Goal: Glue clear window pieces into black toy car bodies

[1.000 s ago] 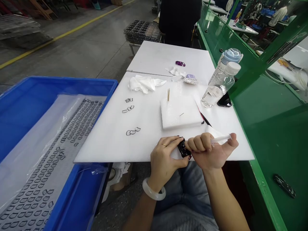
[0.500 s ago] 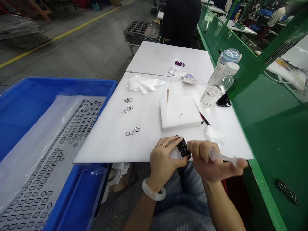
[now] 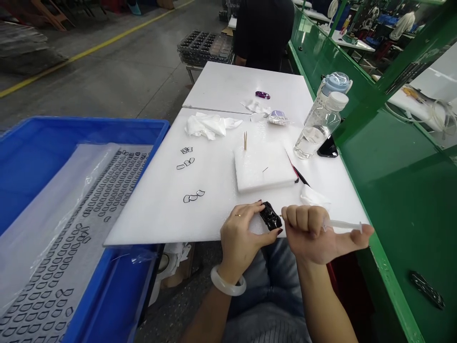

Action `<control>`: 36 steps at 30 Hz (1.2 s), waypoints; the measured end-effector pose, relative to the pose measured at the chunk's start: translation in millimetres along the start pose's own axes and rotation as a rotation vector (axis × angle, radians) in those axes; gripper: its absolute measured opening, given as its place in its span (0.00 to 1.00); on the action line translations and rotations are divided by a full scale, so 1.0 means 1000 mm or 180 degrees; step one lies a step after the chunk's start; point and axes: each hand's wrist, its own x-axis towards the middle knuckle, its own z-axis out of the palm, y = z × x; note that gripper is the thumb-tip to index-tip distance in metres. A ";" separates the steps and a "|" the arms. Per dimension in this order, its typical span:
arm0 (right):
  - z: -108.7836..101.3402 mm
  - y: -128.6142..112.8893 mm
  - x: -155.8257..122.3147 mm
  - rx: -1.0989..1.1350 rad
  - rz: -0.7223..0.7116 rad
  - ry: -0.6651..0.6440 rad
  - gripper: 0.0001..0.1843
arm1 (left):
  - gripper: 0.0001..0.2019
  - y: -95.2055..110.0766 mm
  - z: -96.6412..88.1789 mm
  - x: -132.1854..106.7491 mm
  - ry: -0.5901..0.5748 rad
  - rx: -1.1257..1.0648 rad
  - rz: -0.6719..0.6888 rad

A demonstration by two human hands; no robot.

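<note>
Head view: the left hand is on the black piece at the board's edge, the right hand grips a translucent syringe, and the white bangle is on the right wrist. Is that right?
Not quite: the white bangle is on the left wrist, not the right, as the head view shows. The left hand is on the black piece at the board's edge, and the right hand grips a translucent syringe.

L hand (image 3: 239, 233) grips blk glossy item (image 3: 270, 216) at edge of white plastic board (image 3: 153, 214); R hand (image 3: 310, 236) holds clear syringe (image 3: 342, 225).
</note>
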 end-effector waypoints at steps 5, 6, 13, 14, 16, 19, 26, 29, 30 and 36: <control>-0.001 0.008 0.001 -0.0031 0.0015 0.0156 0.36 | 0.23 0.000 0.000 0.001 0.0001 -0.0039 0.0024; -0.001 0.009 0.001 -0.0041 0.0018 0.0162 0.36 | 0.23 0.000 0.000 0.001 0.0006 -0.0037 0.0029; 0.001 0.009 -0.001 -0.0149 0.0000 0.0034 0.34 | 0.24 0.001 0.000 0.000 0.0006 0.0016 0.0013; 0.001 0.008 -0.002 -0.0165 -0.0024 0.0013 0.33 | 0.24 0.001 -0.001 0.000 0.0006 0.0023 0.0016; 0.002 0.007 -0.002 -0.0210 -0.0042 -0.0020 0.33 | 0.24 0.002 -0.001 0.001 0.0012 0.0036 0.0021; 0.002 0.008 -0.001 -0.0291 -0.0015 -0.0015 0.33 | 0.23 0.002 -0.001 0.001 0.0005 0.0038 0.0013; 0.007 -0.004 -0.005 -0.0579 0.0131 -0.0134 0.33 | 0.23 0.002 0.000 0.000 0.0016 0.0108 0.0033; 0.011 -0.015 0.008 -0.0810 0.0242 -0.0422 0.33 | 0.23 0.001 -0.001 0.000 -0.0086 0.0148 0.0055; 0.011 -0.015 0.018 -0.0780 0.0118 -0.0437 0.34 | 0.22 0.001 -0.002 0.000 -0.0141 0.0164 0.0064; -0.009 0.010 0.075 -0.1122 0.0476 -0.0012 0.29 | 0.24 0.000 -0.006 -0.003 -0.0467 0.0547 0.0232</control>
